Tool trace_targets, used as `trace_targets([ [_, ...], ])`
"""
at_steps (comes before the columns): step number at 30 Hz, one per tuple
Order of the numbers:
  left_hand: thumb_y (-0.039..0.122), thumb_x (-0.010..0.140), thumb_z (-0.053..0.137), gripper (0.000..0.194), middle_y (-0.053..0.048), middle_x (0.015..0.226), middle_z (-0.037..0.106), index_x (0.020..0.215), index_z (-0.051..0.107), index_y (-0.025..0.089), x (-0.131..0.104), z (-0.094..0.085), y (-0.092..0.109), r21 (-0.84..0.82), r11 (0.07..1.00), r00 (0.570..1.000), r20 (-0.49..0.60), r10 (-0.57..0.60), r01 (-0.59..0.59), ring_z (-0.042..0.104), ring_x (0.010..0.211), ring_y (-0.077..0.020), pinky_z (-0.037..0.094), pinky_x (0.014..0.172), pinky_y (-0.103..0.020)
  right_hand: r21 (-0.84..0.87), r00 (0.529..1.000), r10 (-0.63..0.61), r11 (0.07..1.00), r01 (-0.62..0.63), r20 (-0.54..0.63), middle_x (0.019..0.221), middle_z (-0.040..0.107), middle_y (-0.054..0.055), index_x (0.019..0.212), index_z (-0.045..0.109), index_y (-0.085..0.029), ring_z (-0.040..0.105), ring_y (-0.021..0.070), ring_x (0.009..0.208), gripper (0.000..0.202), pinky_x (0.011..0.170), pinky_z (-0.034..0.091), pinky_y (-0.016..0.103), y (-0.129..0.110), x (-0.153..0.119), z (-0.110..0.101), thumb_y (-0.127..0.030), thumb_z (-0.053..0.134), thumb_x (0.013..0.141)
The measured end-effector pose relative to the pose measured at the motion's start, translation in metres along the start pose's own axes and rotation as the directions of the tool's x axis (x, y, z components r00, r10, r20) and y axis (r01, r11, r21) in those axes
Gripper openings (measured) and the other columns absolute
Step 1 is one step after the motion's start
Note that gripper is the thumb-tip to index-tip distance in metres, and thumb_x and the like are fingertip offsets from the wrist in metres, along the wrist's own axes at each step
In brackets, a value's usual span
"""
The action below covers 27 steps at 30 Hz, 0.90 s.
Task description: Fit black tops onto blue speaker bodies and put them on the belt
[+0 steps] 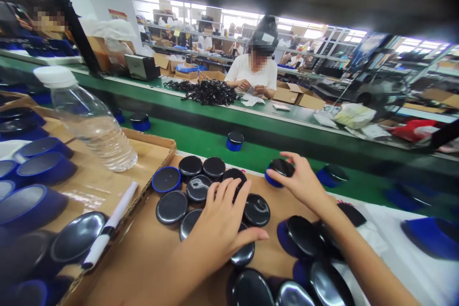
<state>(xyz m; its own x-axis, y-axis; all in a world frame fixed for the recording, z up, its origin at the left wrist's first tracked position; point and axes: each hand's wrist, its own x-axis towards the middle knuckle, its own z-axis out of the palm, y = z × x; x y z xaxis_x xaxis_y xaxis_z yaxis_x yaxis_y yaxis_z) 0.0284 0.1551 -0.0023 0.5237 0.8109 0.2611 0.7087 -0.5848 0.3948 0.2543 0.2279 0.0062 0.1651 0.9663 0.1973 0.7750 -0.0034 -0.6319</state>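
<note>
My left hand (224, 220) lies spread over a group of round black-topped pieces on brown cardboard, its fingertips touching those near the middle. Beside them is a piece with a blue rim (167, 180). Between the thumb and fingers of my right hand (301, 177) is a blue piece with a black top (274, 179), held at the edge of the green belt. Glossy black pieces (303, 235) stand below my right forearm, and several more (251, 289) are at the bottom of the view.
A water bottle (96, 124) and a white marker (111, 224) lie in a cardboard tray (143, 186) with blue pieces at left. Blue pieces (234, 141) sit on the green belt (201, 138). Across it, a person (254, 71) works beside a black pile (211, 91).
</note>
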Motion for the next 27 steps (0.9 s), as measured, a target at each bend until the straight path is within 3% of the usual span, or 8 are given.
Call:
trace_targets([
  [5,0.058,0.087,0.06,0.083,-0.028,0.145,0.047,0.144,0.038,0.003,-0.001,0.001,0.002,0.031,1.0,1.0,0.0,0.002,-0.002,0.044,0.135,-0.0418,0.038,0.106,-0.068,-0.136,0.996,0.076,0.987,-0.08,-0.037,0.133,0.054,0.011,0.127,0.055,-0.017,0.059,0.0262,0.114,0.041,0.096,0.051,0.05,0.009,0.061,0.025,-0.031,0.068,0.091],
  [10,0.056,0.093,0.05,0.075,-0.027,0.146,0.047,0.144,0.039,0.002,-0.002,0.003,0.002,0.029,1.0,1.0,-0.001,0.006,-0.006,0.044,0.136,-0.0417,0.037,0.106,-0.068,-0.167,0.993,-0.039,0.984,0.057,0.111,0.148,0.042,0.013,0.139,0.049,-0.014,0.044,0.0354,0.135,0.046,0.112,0.036,0.055,-0.013,0.025,0.006,-0.035,0.055,0.098],
  [13,0.049,0.1,0.04,0.066,-0.026,0.147,0.046,0.145,0.036,0.002,-0.003,0.004,0.003,0.006,1.0,1.0,-0.006,-0.016,0.016,0.043,0.136,-0.0407,0.035,0.107,-0.069,-0.05,0.875,-0.18,0.973,0.226,0.45,0.149,0.047,0.015,0.145,0.044,-0.016,0.045,0.0268,0.138,0.057,0.116,0.034,0.052,-0.032,-0.029,-0.014,-0.01,0.053,0.089],
  [15,0.051,0.1,0.036,0.068,-0.026,0.148,0.046,0.146,0.035,0.001,-0.003,0.003,0.004,-0.015,0.999,0.999,-0.005,-0.032,0.032,0.043,0.137,-0.0404,0.034,0.108,-0.069,0.062,0.737,-0.259,0.957,0.284,0.624,0.154,0.041,0.006,0.152,0.033,-0.026,0.044,0.0235,0.139,0.079,0.114,0.038,0.044,-0.038,-0.06,-0.019,-0.01,0.06,0.079],
  [16,0.054,0.099,0.035,0.07,-0.027,0.148,0.045,0.146,0.035,0.001,-0.004,0.003,0.004,-0.028,0.999,0.999,0.0,-0.035,0.035,0.042,0.137,-0.0405,0.033,0.108,-0.069,0.088,0.722,-0.273,0.955,0.284,0.635,0.157,0.034,0.007,0.154,0.029,-0.022,0.037,0.0249,0.142,0.082,0.114,0.037,0.045,-0.039,-0.072,-0.018,-0.014,0.061,0.079],
  [19,0.063,0.096,0.029,0.081,-0.028,0.15,0.042,0.146,0.033,-0.001,-0.004,0.0,0.003,-0.065,0.998,1.0,0.019,-0.014,0.016,0.039,0.139,-0.0414,0.032,0.11,-0.069,0.133,0.789,-0.288,0.957,0.259,0.543,0.155,0.037,0.015,0.148,0.039,-0.013,0.038,0.0278,0.143,0.068,0.116,0.034,0.051,-0.037,-0.089,-0.007,-0.021,0.059,0.084],
  [23,0.08,0.082,0.04,0.105,-0.031,0.152,0.036,0.149,0.02,0.002,-0.005,-0.002,0.001,-0.105,0.992,0.998,-0.001,0.065,-0.065,0.034,0.142,-0.0423,0.028,0.111,-0.071,0.199,0.907,-0.244,0.963,0.184,0.343,0.141,0.055,0.017,0.137,0.05,-0.016,0.053,0.0313,0.131,0.057,0.112,0.038,0.057,-0.026,-0.089,-0.004,-0.03,0.064,0.084],
  [27,0.071,0.073,0.066,0.114,-0.023,0.153,0.036,0.151,0.0,0.021,-0.006,-0.005,0.005,-0.172,0.967,0.981,-0.079,0.179,-0.19,0.035,0.142,-0.0377,0.032,0.111,-0.066,0.412,0.922,-0.243,0.905,0.103,0.303,0.137,0.061,0.01,0.134,0.055,-0.026,0.06,0.0257,0.124,0.045,0.102,0.052,0.04,-0.01,-0.1,-0.015,-0.05,0.05,0.096],
])
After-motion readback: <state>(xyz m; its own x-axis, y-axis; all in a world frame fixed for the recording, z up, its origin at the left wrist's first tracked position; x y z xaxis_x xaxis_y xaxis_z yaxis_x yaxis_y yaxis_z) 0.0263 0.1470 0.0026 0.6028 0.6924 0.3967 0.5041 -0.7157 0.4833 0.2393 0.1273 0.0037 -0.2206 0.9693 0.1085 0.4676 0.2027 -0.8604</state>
